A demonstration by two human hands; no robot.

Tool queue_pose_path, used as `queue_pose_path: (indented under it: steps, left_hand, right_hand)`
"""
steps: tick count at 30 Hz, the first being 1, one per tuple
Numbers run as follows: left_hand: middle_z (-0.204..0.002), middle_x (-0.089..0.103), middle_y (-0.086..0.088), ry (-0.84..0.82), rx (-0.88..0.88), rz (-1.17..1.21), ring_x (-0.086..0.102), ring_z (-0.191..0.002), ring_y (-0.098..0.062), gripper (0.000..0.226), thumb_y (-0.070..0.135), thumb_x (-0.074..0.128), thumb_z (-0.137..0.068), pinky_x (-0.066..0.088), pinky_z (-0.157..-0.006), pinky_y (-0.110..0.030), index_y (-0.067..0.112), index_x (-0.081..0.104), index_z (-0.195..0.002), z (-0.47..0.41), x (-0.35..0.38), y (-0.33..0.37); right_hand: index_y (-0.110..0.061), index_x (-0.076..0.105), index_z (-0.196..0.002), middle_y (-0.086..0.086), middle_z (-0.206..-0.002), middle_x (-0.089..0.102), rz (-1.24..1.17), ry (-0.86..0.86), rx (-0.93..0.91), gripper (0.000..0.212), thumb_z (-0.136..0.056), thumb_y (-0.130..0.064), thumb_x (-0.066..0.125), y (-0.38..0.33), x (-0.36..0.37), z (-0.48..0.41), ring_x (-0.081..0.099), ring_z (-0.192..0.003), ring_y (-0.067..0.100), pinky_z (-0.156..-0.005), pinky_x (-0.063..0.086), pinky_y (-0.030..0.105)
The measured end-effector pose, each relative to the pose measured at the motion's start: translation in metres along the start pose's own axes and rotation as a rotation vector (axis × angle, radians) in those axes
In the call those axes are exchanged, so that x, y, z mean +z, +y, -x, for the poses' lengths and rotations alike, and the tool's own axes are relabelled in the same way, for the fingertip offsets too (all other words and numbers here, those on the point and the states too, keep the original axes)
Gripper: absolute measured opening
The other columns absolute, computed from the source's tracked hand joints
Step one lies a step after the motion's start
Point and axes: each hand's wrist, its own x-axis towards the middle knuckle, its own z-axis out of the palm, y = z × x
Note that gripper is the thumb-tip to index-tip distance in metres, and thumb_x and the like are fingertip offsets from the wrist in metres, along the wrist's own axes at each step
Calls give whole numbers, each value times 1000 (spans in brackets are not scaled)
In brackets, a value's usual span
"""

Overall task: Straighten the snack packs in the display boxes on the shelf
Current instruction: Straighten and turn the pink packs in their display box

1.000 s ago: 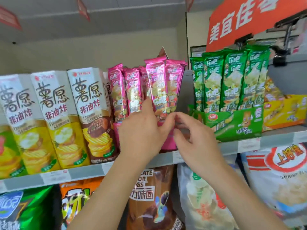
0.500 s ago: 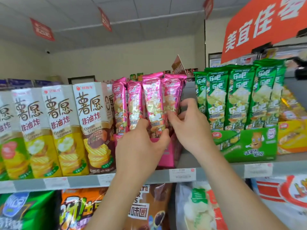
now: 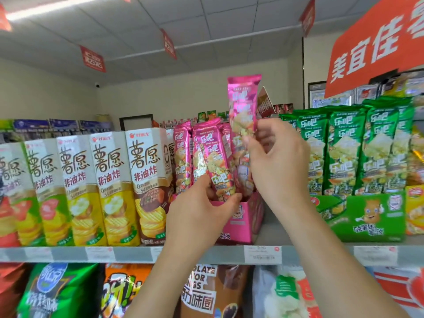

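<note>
A pink display box (image 3: 243,219) stands on the shelf (image 3: 206,254) with several slim pink snack packs in it. My right hand (image 3: 277,166) pinches one pink pack (image 3: 243,104) and holds it upright, lifted above the others. My left hand (image 3: 202,214) grips the lower part of another pink pack (image 3: 215,159), which leans to the left in the box. To the right, a green display box (image 3: 367,216) holds a row of upright green packs (image 3: 344,148).
Tall cream and yellow crisp cartons (image 3: 107,187) stand in a row left of the pink box. Yellow packs (image 3: 415,203) sit at the far right. Large snack bags (image 3: 199,292) fill the shelf below. A red sign (image 3: 376,42) hangs at the upper right.
My right hand has lifted one pink pack up out of the row. My left hand has moved lower and taken hold of a leaning pack. The camera view has tilted upward.
</note>
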Motion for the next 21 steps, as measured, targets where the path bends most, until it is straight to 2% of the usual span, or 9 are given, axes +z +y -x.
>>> queue_pose_path:
  steps: [4,6,8,10,13,15,17,19,21]
  left_hand:
    - [-73,57,15,-42,-5,-10,61,-71,-12,45,65,61,-75,53,-65,-40,25,41,-79,0,-4,2]
    - [-76,57,17,-56,3,-21,63,-78,-16,49,67,60,-75,54,-68,-41,23,51,-96,-2,-5,4]
    - [-77,56,20,-50,20,-24,64,-82,-16,63,69,58,-74,55,-69,-41,22,53,-115,-3,-6,4]
    - [-80,56,22,-17,58,-10,63,-83,-13,69,71,56,-73,56,-70,-39,23,52,-122,-4,-9,3]
    - [-103,61,17,101,85,26,59,-98,-13,74,64,62,-77,54,-80,-39,25,44,-137,-4,-17,1]
    - [-107,59,7,255,169,122,57,-94,-16,61,46,67,-84,53,-78,-40,20,47,-135,-2,-21,0]
    - [-98,56,6,356,285,277,57,-83,-12,38,30,63,-89,52,-70,-31,22,54,-125,8,-26,5]
    - [-93,62,12,286,330,461,61,-83,-8,28,33,55,-91,50,-66,-18,32,58,-118,20,-30,9]
    - [-99,67,14,103,277,637,65,-88,-7,37,43,53,-89,54,-69,-21,35,57,-125,28,-31,14]
  right_hand:
    - [-21,57,-105,-4,-104,64,-304,56,-19,15,-94,-12,61,-13,-7,-15,67,-90,7,-79,57,28]
    - [-18,53,-109,-3,-106,64,-364,98,-62,15,-97,-10,57,-16,-13,-14,66,-93,9,-79,54,25]
    - [-15,50,-112,3,-106,65,-426,123,-94,15,-98,-12,55,-17,-21,-8,65,-93,11,-76,50,20]
    - [-18,48,-113,1,-100,66,-490,98,-81,16,-99,-15,55,-13,-30,3,64,-85,8,-71,47,14]
    - [-24,47,-116,-16,-84,65,-546,-7,14,20,-99,-18,55,-3,-42,29,58,-66,-3,-62,43,9]
    - [-30,50,-117,-13,-94,71,-597,-80,128,24,-96,-22,58,3,-47,48,61,-67,-1,-62,48,13]
    - [-38,55,-115,-7,-101,74,-625,-172,237,26,-91,-30,59,8,-51,66,68,-77,7,-66,52,18]
    - [-42,62,-113,-3,-101,75,-660,-259,319,27,-87,-39,58,9,-57,83,73,-85,14,-70,57,22]
    - [-37,66,-114,4,-96,76,-753,-338,414,28,-87,-40,61,7,-62,95,74,-79,23,-68,60,31]
